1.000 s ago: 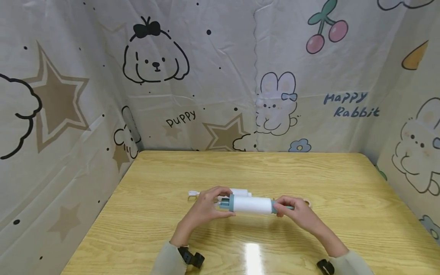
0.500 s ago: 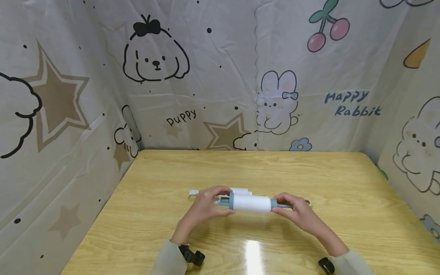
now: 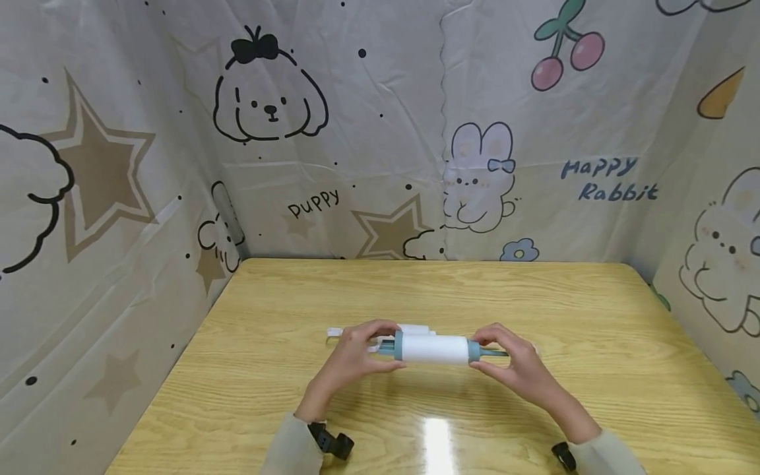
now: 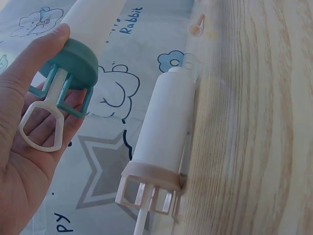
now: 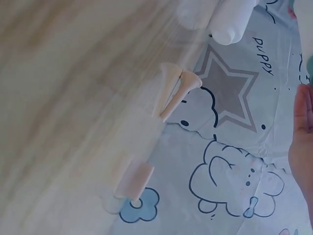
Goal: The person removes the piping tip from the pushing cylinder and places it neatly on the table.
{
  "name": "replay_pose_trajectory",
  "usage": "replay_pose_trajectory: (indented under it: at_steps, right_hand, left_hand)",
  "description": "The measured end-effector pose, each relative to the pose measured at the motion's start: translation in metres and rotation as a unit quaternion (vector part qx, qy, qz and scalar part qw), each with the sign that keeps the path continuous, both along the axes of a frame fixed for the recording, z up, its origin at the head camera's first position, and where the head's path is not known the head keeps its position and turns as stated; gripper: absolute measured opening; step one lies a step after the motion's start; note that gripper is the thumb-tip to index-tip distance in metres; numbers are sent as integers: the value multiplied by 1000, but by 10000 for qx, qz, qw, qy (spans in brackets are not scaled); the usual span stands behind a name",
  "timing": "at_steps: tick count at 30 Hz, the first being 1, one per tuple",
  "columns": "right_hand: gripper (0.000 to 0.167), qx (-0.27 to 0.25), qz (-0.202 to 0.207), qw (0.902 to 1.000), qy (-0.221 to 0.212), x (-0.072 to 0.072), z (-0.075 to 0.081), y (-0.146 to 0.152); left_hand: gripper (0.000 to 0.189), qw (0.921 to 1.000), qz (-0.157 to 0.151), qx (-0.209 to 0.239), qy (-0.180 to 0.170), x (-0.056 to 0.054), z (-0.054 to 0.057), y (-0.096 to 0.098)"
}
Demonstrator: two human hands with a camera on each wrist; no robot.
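My left hand (image 3: 355, 356) grips a large white syringe (image 3: 435, 349) by its teal collar, thumb below and fingers above in the head view. In the left wrist view, a white plunger with a loop handle (image 4: 43, 127) projects from the collar's teal finger grips. At the other end, my right hand (image 3: 518, 361) pinches the teal end cap (image 3: 474, 350), from which a thin teal spout (image 3: 494, 353) extends. The syringe is level, held over the table. Only an edge of the right hand (image 5: 304, 132) shows in the right wrist view.
Behind the held syringe, a second white syringe (image 4: 164, 120) with a beige collar lies on the wooden table (image 3: 285, 290). A flared beige piece (image 5: 181, 93) and a small pinkish piece (image 5: 138, 178) lie to the right. A printed cloth (image 3: 380, 152) hangs around the back and sides.
My right hand has shifted its fingers around the teal end cap and risen slightly, baring more of the cap and spout. My left hand keeps its grip, almost still.
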State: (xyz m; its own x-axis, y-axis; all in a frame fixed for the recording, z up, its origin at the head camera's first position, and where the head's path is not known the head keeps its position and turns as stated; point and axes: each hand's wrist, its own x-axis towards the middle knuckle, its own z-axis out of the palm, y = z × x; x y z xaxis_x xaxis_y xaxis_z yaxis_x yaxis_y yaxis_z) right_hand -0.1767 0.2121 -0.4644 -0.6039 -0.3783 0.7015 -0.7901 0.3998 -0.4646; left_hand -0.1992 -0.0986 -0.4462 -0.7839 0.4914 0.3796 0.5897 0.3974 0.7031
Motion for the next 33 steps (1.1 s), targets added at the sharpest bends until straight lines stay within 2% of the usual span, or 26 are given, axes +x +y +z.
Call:
replay_pose_trajectory:
  at_steps: [2,4,6,7,9,11,12,13,16,20,24,28,33]
  right_hand:
    - [57,2,37,9999,142,-1,-1,0]
    - [63,-60,55,10000,-17,-1,-2,0]
    - [63,-198,42,9988,-447,1,-1,0]
    - [59,-258,-7,9965,-797,2,0,0]
    - [41,-342,-178,9867,-1577,4,3,0]
    - [17,-375,-323,9748,-2177,5,5,0]
    - [14,-365,-350,9694,-2402,5,6,1]
    - [18,-359,-367,9640,-2608,6,7,1]
    - [26,-433,-235,9580,-2827,5,7,1]
    - [18,-459,-228,9533,-2975,7,9,1]
    - [8,-463,-285,9538,-2955,9,9,1]
    - [14,-511,-253,9653,-2548,8,7,1]
    - [31,-513,-46,9854,-1624,8,6,-1]
  left_hand:
    - [51,10000,-3,34,-27,0,0,-1]
    - [51,10000,1,82,-45,1,0,-1]
    - [51,9999,7,123,-54,0,1,-1]
    - [51,9999,6,143,-52,0,0,-2]
    - [52,9998,-5,198,-39,0,0,-2]
    - [51,9998,-32,202,9,0,0,-2]
    - [51,9998,-46,199,29,-1,0,-2]
    - [51,9998,-71,184,79,-1,-1,-1]
    - [51,9997,-102,123,180,-1,-2,-1]
    - [52,9996,-97,84,235,-1,-2,-2]
    - [52,9997,-76,77,240,-2,-2,-2]
    - [52,9997,-67,113,183,-2,-3,-3]
    - [52,9997,-77,167,156,-2,-2,-4]
